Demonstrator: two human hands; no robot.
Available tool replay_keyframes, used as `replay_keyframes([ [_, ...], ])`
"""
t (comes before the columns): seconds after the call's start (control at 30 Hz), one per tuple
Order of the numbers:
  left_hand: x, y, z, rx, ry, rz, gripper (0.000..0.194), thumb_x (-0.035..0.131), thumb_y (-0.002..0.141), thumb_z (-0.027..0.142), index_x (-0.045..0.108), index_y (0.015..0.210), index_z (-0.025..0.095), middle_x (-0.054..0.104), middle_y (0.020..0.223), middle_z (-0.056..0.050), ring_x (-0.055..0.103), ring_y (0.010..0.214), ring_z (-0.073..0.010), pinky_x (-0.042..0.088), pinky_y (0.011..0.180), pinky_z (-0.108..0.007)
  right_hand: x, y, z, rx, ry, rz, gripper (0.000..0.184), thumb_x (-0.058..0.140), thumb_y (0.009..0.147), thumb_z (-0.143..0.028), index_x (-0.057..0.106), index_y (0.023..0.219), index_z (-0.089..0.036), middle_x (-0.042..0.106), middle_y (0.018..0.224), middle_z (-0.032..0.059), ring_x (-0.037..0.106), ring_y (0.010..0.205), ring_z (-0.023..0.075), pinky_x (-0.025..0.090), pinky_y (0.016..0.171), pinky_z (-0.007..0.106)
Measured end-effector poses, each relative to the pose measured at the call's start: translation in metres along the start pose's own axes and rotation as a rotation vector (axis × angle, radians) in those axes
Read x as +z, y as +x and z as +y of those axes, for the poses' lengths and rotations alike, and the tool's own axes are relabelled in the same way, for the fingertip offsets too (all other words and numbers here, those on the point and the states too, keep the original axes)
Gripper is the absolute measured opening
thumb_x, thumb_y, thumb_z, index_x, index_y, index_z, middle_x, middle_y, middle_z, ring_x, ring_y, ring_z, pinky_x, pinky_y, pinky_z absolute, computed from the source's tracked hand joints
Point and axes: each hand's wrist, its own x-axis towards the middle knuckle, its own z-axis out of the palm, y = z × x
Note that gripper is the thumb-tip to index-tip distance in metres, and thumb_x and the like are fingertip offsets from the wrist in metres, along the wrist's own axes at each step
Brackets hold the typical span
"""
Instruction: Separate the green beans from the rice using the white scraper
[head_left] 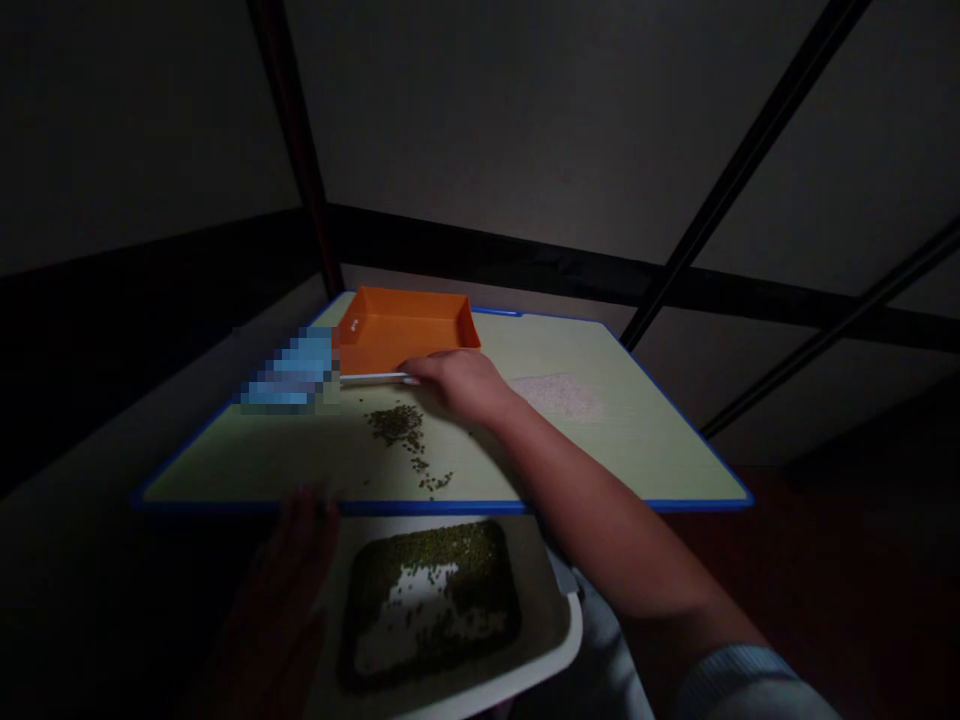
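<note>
My right hand [465, 385] reaches across the table with its fingers closed on the front edge of a shallow orange tray [420, 328]. A thin white strip shows along that edge; I cannot tell whether it belongs to the tray. Just in front lies a loose pile of small dark green grains or beans [397, 425], with a few scattered toward the table edge. Below the edge is a white tub [559, 655] with many similar green grains in it. Dim and slightly blurred, my left hand [292, 580] is at the tub's left side, fingers stretched out and apart.
The pale table [637, 440] has a raised blue edge. A pinkish, speckled rectangular patch [559, 395] lies right of my right hand. Left of the tray is a pixelated blue item [296, 370]. Panelled walls stand close behind and to the left.
</note>
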Motion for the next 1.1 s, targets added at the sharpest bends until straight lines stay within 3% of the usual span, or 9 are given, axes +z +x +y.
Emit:
replay_keyframes([
  [0.13, 0.014, 0.007, -0.003, -0.006, 0.069, 0.049, 0.080, 0.043, 0.085, 0.018, -0.006, 0.148, 0.027, 0.034, 0.157, -0.020, 0.029, 0.148, -0.0341, 0.036, 0.117, -0.054, -0.006, -0.005, -0.003, -0.063, 0.090, -0.038, 0.030, 0.044, 0.099, -0.028, 0.070, 0.115, -0.026, 0.075, 0.111, 0.0054, 0.064, 0.097, 0.0194, 0.038, 0.074, 0.031],
  [0.23, 0.019, 0.007, -0.003, 0.003, 0.111, 0.074, 0.082, 0.036, 0.083, 0.012, -0.017, 0.144, 0.026, 0.030, 0.158, -0.022, 0.029, 0.147, -0.0352, 0.031, 0.119, -0.058, -0.012, -0.011, -0.002, -0.091, 0.162, -0.066, 0.028, 0.046, 0.099, -0.026, 0.072, 0.109, -0.025, 0.076, 0.109, 0.0053, 0.064, 0.096, 0.0175, 0.039, 0.077, 0.030],
  [0.5, 0.025, 0.006, -0.010, 0.001, 0.184, 0.085, 0.084, 0.036, 0.082, 0.009, -0.019, 0.143, 0.029, 0.023, 0.159, -0.019, 0.036, 0.143, -0.0335, 0.031, 0.120, -0.057, -0.026, -0.025, 0.007, -0.094, 0.341, -0.134, 0.025, 0.055, 0.088, -0.011, 0.076, 0.097, -0.020, 0.077, 0.094, 0.0035, 0.065, 0.083, 0.0128, 0.041, 0.075, 0.025],
  [0.7, 0.017, 0.005, -0.010, 0.018, 0.174, 0.078, 0.081, 0.038, 0.083, 0.014, -0.014, 0.144, 0.028, 0.024, 0.160, -0.018, 0.026, 0.147, -0.0322, 0.030, 0.121, -0.055, -0.038, -0.034, 0.013, -0.045, 0.422, -0.188, 0.028, 0.055, 0.081, -0.002, 0.076, 0.091, -0.017, 0.076, 0.086, 0.0016, 0.064, 0.078, 0.0109, 0.042, 0.071, 0.023],
  [0.93, 0.020, 0.007, -0.016, 0.027, 0.197, 0.079, 0.082, 0.035, 0.083, 0.009, -0.017, 0.143, 0.028, 0.036, 0.154, -0.020, 0.034, 0.144, -0.0332, 0.034, 0.119, -0.055, -0.043, -0.041, 0.012, 0.002, 0.453, -0.238, 0.025, 0.060, 0.079, -0.001, 0.077, 0.091, -0.014, 0.076, 0.082, 0.0021, 0.063, 0.074, 0.0111, 0.041, 0.068, 0.022],
  [1.1, 0.020, 0.006, -0.017, 0.033, 0.202, 0.079, 0.077, 0.029, 0.083, 0.009, -0.015, 0.145, 0.026, 0.041, 0.152, -0.019, 0.031, 0.146, -0.0309, 0.033, 0.120, -0.054, -0.048, -0.045, 0.011, 0.005, 0.470, -0.264, 0.021, 0.063, 0.080, -0.003, 0.077, 0.090, -0.015, 0.077, 0.083, 0.0014, 0.064, 0.075, 0.0114, 0.042, 0.068, 0.023],
])
